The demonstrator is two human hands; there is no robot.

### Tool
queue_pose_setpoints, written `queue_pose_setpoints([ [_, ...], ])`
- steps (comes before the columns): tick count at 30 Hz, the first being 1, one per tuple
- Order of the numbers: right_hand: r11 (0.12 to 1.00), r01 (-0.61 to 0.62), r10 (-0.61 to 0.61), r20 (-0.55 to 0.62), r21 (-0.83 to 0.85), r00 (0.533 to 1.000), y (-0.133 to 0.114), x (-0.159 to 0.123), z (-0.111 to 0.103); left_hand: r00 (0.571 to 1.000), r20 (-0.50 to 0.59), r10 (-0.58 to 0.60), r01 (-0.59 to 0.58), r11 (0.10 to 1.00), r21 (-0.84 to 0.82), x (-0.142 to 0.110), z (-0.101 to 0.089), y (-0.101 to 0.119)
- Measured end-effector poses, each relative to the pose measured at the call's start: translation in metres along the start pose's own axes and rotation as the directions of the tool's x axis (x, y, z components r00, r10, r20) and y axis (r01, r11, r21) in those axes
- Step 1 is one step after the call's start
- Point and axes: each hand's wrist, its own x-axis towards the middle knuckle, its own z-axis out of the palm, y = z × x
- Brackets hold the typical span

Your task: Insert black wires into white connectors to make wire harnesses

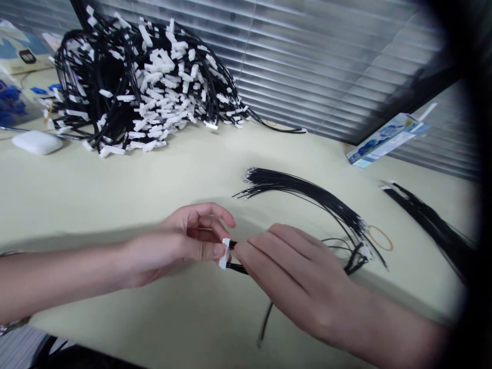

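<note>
A white plastic connector point(224, 254) is pinched between the thumb and fingers of my left hand point(192, 241). Black wires run out of its right side into my right hand point(295, 271), whose fingers are closed round them close to the connector. Past my right hand the black wires bend beside another white connector point(365, 251). One loose black wire end point(264, 328) hangs out below my right hand. Just beyond both hands lies a bundle of loose black wires point(307, 192) with small metal terminals at the ends.
A big heap of black cables with white connectors point(161, 97) fills the back left. A white rounded case point(37, 142) lies left of it. At the right are a blue-and-white carton point(384, 139), more black wires point(426, 223) and a rubber band point(380, 238). Window blinds point(292, 61) border the table's back.
</note>
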Motion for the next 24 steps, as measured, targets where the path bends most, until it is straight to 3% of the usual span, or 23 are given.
queue_pose_setpoints([
  [3,0.997,-0.055,0.047,0.119,0.061,0.992,-0.002,0.001,-0.014,1.0,0.004,0.005,-0.005,1.0,-0.007,-0.002,0.002,0.001],
  [7,0.998,0.029,-0.03,0.016,0.063,0.999,-0.012,-0.005,-0.026,0.999,-0.003,0.036,-0.036,0.999,-0.024,-0.001,0.003,0.002],
  [10,1.0,0.006,-0.005,0.057,-0.019,0.998,-0.023,-0.019,-0.017,1.0,-0.013,0.028,-0.028,0.999,-0.019,0.0,0.003,0.002],
  [15,0.994,0.028,0.009,0.321,-0.11,0.947,-0.028,-0.028,0.004,0.999,-0.054,0.007,-0.006,1.0,0.022,-0.002,0.004,0.004],
  [18,0.989,0.111,-0.07,0.346,-0.1,0.935,-0.026,-0.024,0.004,0.998,-0.056,0.008,-0.007,1.0,0.016,-0.002,0.004,0.004],
  [24,0.99,0.127,-0.095,0.373,-0.064,0.923,-0.026,-0.023,0.0,0.999,-0.053,-0.005,0.005,1.0,0.0,0.001,0.004,0.004],
])
